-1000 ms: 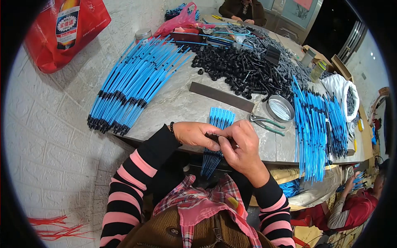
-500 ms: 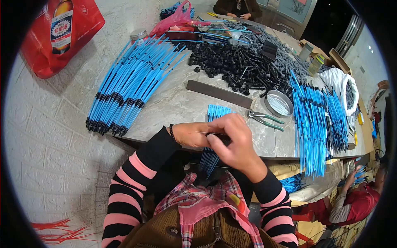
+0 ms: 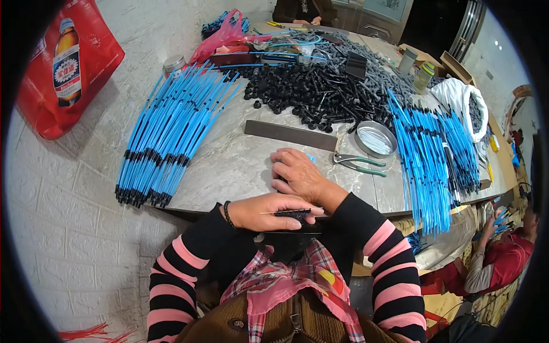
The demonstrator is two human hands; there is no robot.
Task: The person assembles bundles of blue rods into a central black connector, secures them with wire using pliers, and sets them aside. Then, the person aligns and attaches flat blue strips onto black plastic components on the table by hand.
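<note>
At the table's near edge, my left hand is closed around a dark bundle of thin black pieces. A fine pale wire sticks out of its grip toward the wrist. Farther forward, my right hand rests low on the table with its fingers curled. What lies under those fingers is hidden; a small bit of blue plastic shows just beyond them. Green-handled pliers lie to the right of this hand, and a dark flat bar lies ahead of it.
A round tin holds thin pale pieces. Blue rods lie in a left bundle and a right bundle. Behind are piled black parts and grey parts. One person sits opposite, another works at right.
My hands have separated: the right went forward onto the table, the left stayed low with the dark bundle. The blue strips between them are now mostly out of sight. The camera view shifted slightly.
</note>
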